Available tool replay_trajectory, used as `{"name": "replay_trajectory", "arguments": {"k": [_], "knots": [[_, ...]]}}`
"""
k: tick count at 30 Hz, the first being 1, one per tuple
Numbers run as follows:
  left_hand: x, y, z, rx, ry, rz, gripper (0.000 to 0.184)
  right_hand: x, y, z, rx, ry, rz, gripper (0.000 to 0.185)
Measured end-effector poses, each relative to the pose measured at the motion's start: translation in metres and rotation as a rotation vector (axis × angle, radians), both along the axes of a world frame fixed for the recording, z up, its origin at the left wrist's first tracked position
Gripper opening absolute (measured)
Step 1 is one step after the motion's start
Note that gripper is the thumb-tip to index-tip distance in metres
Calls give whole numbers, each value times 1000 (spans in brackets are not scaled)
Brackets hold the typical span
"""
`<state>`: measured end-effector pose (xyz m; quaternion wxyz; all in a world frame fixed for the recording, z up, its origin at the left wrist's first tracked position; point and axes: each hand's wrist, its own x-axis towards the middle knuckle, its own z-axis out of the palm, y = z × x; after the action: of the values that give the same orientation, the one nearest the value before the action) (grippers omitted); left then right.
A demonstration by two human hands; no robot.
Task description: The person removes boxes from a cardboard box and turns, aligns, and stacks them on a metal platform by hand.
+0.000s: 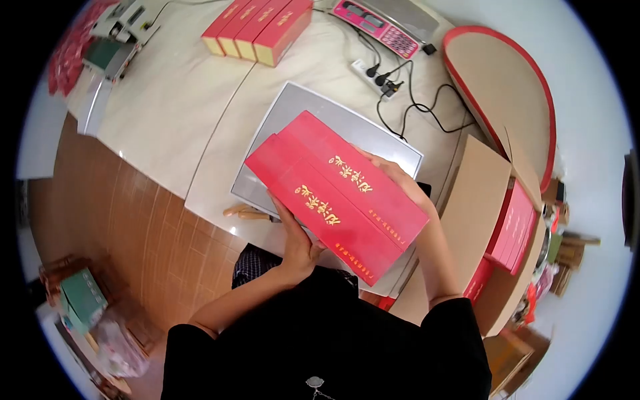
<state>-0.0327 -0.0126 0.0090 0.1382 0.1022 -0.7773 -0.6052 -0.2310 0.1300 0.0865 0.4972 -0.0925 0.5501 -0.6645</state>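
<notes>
Two red boxes [337,197] with gold lettering are held side by side, tilted, above a grey metal platform [267,143] on the table. My left hand [298,243] grips them at the near left side, fingers partly under the boxes. From the far right side, my right hand [400,180] is closed on the same pair, its fingertips mostly hidden behind them. A wooden-looking tool [248,213] lies by the platform's near left corner, close to my left hand.
Several red boxes [257,30] stand in a row at the back. A pink-panelled scale [380,27], a power strip [377,79] and black cables are at back right. On the right, an open carton [480,180] holds more red boxes. A machine [113,50] sits at far left.
</notes>
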Motion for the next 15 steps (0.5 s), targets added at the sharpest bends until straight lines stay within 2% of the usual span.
{"name": "replay_trajectory", "arguments": {"k": [4, 7, 11, 12, 14, 15], "knots": [[6, 19, -26, -32, -101, 101, 118, -26, -14, -27, 53, -69, 177, 51], [10, 34, -42, -6, -157, 139, 120, -43, -20, -35, 159, 42, 345, 46], [8, 40, -36, -97, -254, 227, 123, -52, -20, -42, 160, 62, 386, 46], [8, 38, -32, -98, -251, 219, 123, -53, -20, -44, 151, 141, 399, 49], [8, 25, -25, -171, -173, 318, 125, -63, -15, -51, 136, 223, 394, 51], [10, 14, -21, -248, -107, 335, 120, -72, -8, -57, 28, 243, 288, 55]]}}
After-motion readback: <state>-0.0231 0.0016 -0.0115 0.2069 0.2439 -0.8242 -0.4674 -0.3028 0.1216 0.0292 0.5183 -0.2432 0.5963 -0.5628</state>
